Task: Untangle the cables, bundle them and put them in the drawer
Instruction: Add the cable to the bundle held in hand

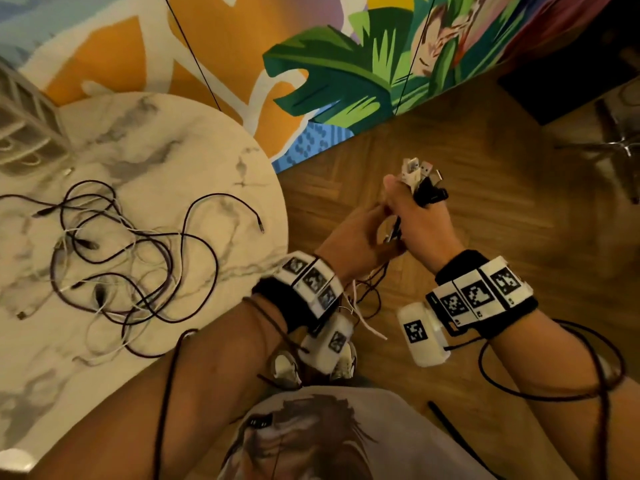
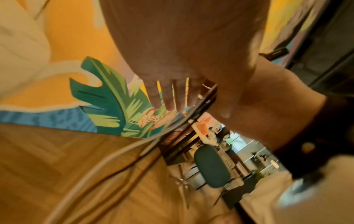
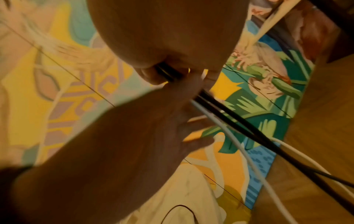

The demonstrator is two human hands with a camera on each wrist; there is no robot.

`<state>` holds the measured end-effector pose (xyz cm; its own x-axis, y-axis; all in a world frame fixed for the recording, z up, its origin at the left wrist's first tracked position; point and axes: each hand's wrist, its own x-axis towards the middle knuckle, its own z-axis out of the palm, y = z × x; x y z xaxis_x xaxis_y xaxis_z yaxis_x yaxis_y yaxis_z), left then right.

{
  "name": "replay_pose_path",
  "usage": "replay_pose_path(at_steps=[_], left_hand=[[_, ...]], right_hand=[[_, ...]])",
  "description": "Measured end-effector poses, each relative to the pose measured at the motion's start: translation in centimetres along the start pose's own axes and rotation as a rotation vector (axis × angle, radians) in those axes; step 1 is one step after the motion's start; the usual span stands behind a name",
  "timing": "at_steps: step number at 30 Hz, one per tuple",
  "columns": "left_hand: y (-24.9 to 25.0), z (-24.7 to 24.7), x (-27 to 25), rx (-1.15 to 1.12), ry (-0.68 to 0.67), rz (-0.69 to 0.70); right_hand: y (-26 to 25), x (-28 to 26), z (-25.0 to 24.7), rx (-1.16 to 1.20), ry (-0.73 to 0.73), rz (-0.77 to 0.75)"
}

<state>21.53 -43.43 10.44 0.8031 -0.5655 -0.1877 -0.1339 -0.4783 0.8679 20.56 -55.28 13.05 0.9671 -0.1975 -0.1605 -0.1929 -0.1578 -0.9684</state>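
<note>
My right hand (image 1: 412,202) grips a bundle of cables, white and dark, over the wooden floor. Their plugs (image 1: 420,174) stick up out of the fist. The strands (image 1: 367,292) hang down from it between my wrists. In the right wrist view they leave the right hand (image 3: 172,72) as dark and white cables (image 3: 239,125). My left hand (image 1: 375,232) sits just below and left of the fist. Its fingers (image 2: 168,94) are straight and spread beside the strands (image 2: 199,104). A tangle of dark and white cables (image 1: 121,258) lies on the round marble table (image 1: 214,133).
A pale slatted unit (image 1: 24,133) stands at the table's far left edge. A painted panel (image 1: 346,64) runs along the floor behind. Metal chair legs (image 1: 616,147) are at the right. My shoes (image 1: 287,368) are below the hands, and dark leads loop round my forearms (image 1: 554,389).
</note>
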Motion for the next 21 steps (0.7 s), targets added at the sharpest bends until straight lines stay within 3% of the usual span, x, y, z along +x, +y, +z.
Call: replay_pose_path(at_steps=[4,6,9,12,15,17,21], left_hand=[[3.1,-0.2,1.3,-0.34,-0.034,-0.102],[4.3,-0.6,1.2,-0.596,-0.01,-0.111],[4.4,-2.2,1.0,-0.608,0.101,-0.16],[5.3,-4.2,0.8,-0.612,0.086,-0.076],[6.7,-5.8,1.1,-0.194,0.14,0.017],[7.8,-6.7,0.8,0.199,0.132,0.149],[9.9,-8.8,-0.4,0.824,0.124,0.358]], right_hand=[[-1.7,0.3,-0.3,-0.001,-0.057,-0.074],[-1.6,0.3,-1.1,0.13,-0.188,-0.023],[0.5,-0.4,-0.5,0.244,-0.466,0.002],[2.5,-0.9,0.9,0.121,-0.549,0.033],[5.1,-0.3,2.2,-0.21,-0.426,0.008],[6.4,0.7,2.5,-0.289,-0.299,0.046],[10.2,2.0,2.1,-0.335,-0.188,0.277]])
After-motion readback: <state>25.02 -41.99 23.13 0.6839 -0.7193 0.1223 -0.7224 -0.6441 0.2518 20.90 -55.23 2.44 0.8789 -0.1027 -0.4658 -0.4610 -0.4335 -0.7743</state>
